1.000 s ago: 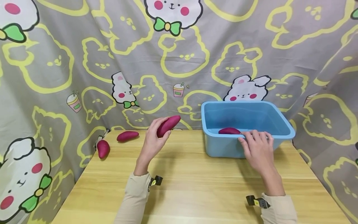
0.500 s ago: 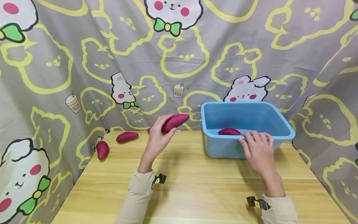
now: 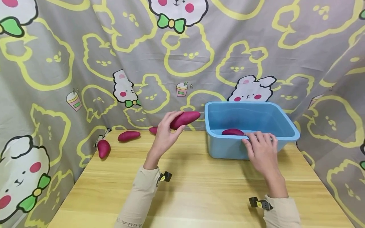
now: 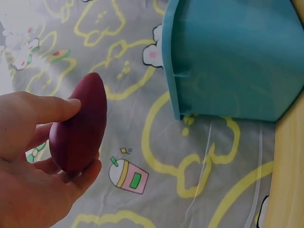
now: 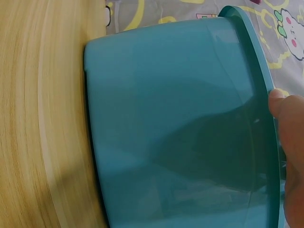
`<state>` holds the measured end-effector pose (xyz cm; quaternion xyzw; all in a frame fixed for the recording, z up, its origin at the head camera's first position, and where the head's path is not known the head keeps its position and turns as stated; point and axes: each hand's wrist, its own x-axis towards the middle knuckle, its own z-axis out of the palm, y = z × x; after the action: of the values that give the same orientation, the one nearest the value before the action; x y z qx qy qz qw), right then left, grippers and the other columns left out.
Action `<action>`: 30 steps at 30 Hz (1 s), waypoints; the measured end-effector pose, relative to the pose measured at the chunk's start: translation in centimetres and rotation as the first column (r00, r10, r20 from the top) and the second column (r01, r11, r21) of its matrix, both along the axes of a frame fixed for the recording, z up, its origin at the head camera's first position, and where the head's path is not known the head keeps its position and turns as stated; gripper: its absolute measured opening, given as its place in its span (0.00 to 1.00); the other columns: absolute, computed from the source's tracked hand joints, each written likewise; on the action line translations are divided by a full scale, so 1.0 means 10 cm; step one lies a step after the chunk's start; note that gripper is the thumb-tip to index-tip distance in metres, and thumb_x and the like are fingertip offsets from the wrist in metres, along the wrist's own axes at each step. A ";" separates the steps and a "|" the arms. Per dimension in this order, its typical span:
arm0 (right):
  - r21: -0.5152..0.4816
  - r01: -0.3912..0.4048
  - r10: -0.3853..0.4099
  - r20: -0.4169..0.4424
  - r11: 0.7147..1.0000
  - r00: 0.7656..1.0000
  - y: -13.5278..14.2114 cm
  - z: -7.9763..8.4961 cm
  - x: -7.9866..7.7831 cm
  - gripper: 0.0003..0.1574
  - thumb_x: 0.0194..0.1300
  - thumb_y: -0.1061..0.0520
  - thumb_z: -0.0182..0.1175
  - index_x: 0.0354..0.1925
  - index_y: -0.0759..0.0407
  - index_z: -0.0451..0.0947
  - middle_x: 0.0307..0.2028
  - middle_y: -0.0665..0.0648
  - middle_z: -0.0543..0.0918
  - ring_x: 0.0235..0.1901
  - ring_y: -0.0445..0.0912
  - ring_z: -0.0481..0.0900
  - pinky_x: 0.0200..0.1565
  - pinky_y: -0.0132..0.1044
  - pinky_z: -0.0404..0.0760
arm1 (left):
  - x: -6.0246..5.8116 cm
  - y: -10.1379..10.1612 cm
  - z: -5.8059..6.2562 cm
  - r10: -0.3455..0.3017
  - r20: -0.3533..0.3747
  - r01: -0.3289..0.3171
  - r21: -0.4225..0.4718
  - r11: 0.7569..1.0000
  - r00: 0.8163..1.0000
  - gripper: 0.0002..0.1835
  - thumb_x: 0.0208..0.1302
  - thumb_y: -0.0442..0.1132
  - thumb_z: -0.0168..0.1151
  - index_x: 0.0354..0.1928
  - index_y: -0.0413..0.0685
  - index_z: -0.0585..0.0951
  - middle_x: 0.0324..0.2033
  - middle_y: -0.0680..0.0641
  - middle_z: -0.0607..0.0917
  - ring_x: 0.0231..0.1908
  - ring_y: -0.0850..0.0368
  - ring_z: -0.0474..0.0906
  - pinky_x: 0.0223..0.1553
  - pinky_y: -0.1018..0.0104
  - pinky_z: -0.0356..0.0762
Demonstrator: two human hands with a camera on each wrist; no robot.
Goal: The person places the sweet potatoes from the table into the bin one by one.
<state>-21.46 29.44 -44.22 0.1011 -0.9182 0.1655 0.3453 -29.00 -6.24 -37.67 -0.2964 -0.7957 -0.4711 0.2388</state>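
Note:
A purple sweet potato [image 3: 187, 118] is in my left hand [image 3: 165, 133], gripped between thumb and fingers above the table. Its pointed end sticks out past the fingers toward the bin in the head view; in the left wrist view the sweet potato [image 4: 90, 121] stands nearly upright. My right hand [image 3: 263, 152] grips the near rim of a blue plastic bin [image 3: 223, 148], fingers over the edge and thumb on the near side. Inside the bin lies another sweet potato [image 3: 232, 131], partly hidden by the near wall.
On the far left of the wooden table [image 3: 182, 196] lie two sweet potatoes, one at the corner [image 3: 104, 148] and one at the back edge [image 3: 129, 136]. A third sweet potato [image 3: 153, 130] shows behind my left hand. A patterned grey curtain [image 3: 159, 63] hangs close behind the table.
My left hand has carried its sweet potato to the right, toward the bin, uncovering another sweet potato behind it. My right hand has kept its grip on the rim.

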 end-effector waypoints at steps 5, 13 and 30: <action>-0.008 -0.003 0.003 -0.006 1.000 1.000 -0.01 0.00 -0.01 0.19 0.73 0.51 0.61 0.56 0.61 0.80 0.46 0.64 0.78 0.55 0.63 0.69 0.65 0.68 0.52 | -0.01 0.06 0.04 -0.037 -0.024 0.038 0.027 0.999 0.999 0.26 0.66 0.35 0.71 0.66 0.48 0.80 0.60 0.44 0.80 0.54 0.51 0.79 0.46 0.57 0.80; -0.007 -0.005 0.005 -0.004 1.000 1.000 0.00 0.00 -0.03 0.18 0.74 0.51 0.61 0.55 0.60 0.79 0.47 0.65 0.78 0.55 0.64 0.69 0.65 0.68 0.51 | -0.02 0.19 0.07 -0.079 -0.002 0.079 0.042 0.996 0.997 0.26 0.67 0.32 0.68 0.66 0.47 0.79 0.60 0.45 0.79 0.55 0.52 0.77 0.51 0.55 0.78; -0.006 -0.008 0.008 -0.007 1.000 1.000 0.01 -0.01 -0.01 0.19 0.74 0.51 0.61 0.56 0.61 0.79 0.48 0.65 0.78 0.55 0.64 0.69 0.65 0.68 0.52 | -0.01 0.51 0.05 -0.097 0.006 0.097 0.009 0.995 0.995 0.25 0.64 0.32 0.69 0.64 0.45 0.81 0.58 0.44 0.78 0.54 0.51 0.76 0.52 0.60 0.79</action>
<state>-21.61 29.59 -44.29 0.1042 -0.9162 0.1693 0.3480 -29.06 -1.13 -37.13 -0.3322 -0.7790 -0.4868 0.2142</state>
